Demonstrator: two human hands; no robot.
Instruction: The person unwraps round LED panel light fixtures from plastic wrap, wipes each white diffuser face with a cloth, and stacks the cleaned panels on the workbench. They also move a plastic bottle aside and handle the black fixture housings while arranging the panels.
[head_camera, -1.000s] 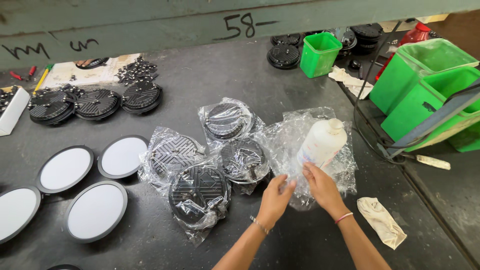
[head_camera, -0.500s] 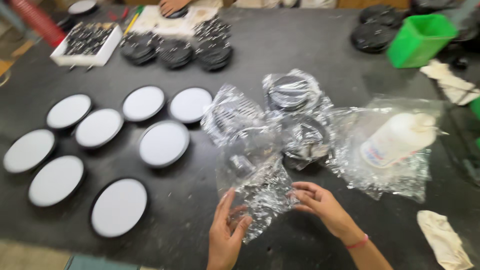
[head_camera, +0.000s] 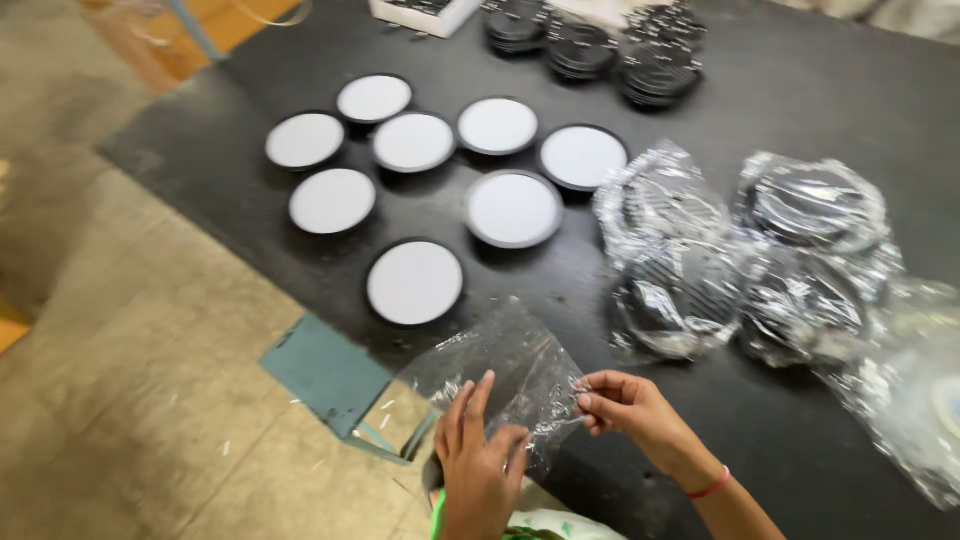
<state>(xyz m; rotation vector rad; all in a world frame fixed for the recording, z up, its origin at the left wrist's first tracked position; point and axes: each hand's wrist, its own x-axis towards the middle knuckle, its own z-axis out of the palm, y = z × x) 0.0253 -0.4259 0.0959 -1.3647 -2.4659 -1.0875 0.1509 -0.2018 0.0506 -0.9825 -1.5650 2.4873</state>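
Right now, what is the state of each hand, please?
Left hand: fingers spread open, resting on the clear plastic bag.
Right hand: fingers pinched shut on the bag's edge.

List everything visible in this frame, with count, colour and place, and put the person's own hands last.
Round panels: eight, white faces with dark rims, laid flat on the left half of the table.
Bagged discs: four, black in clear plastic, clustered at right.
Loose disc stacks: several, black, far edge; exact count unclear.
Empty bag: one, clear plastic, near table edge.
Table: one, black.
Tray: one, white, top edge.
Floor plate: one, teal, under the table edge.
Left hand: against the empty bag.
Right hand: pinching the bag's edge; pink wristband.
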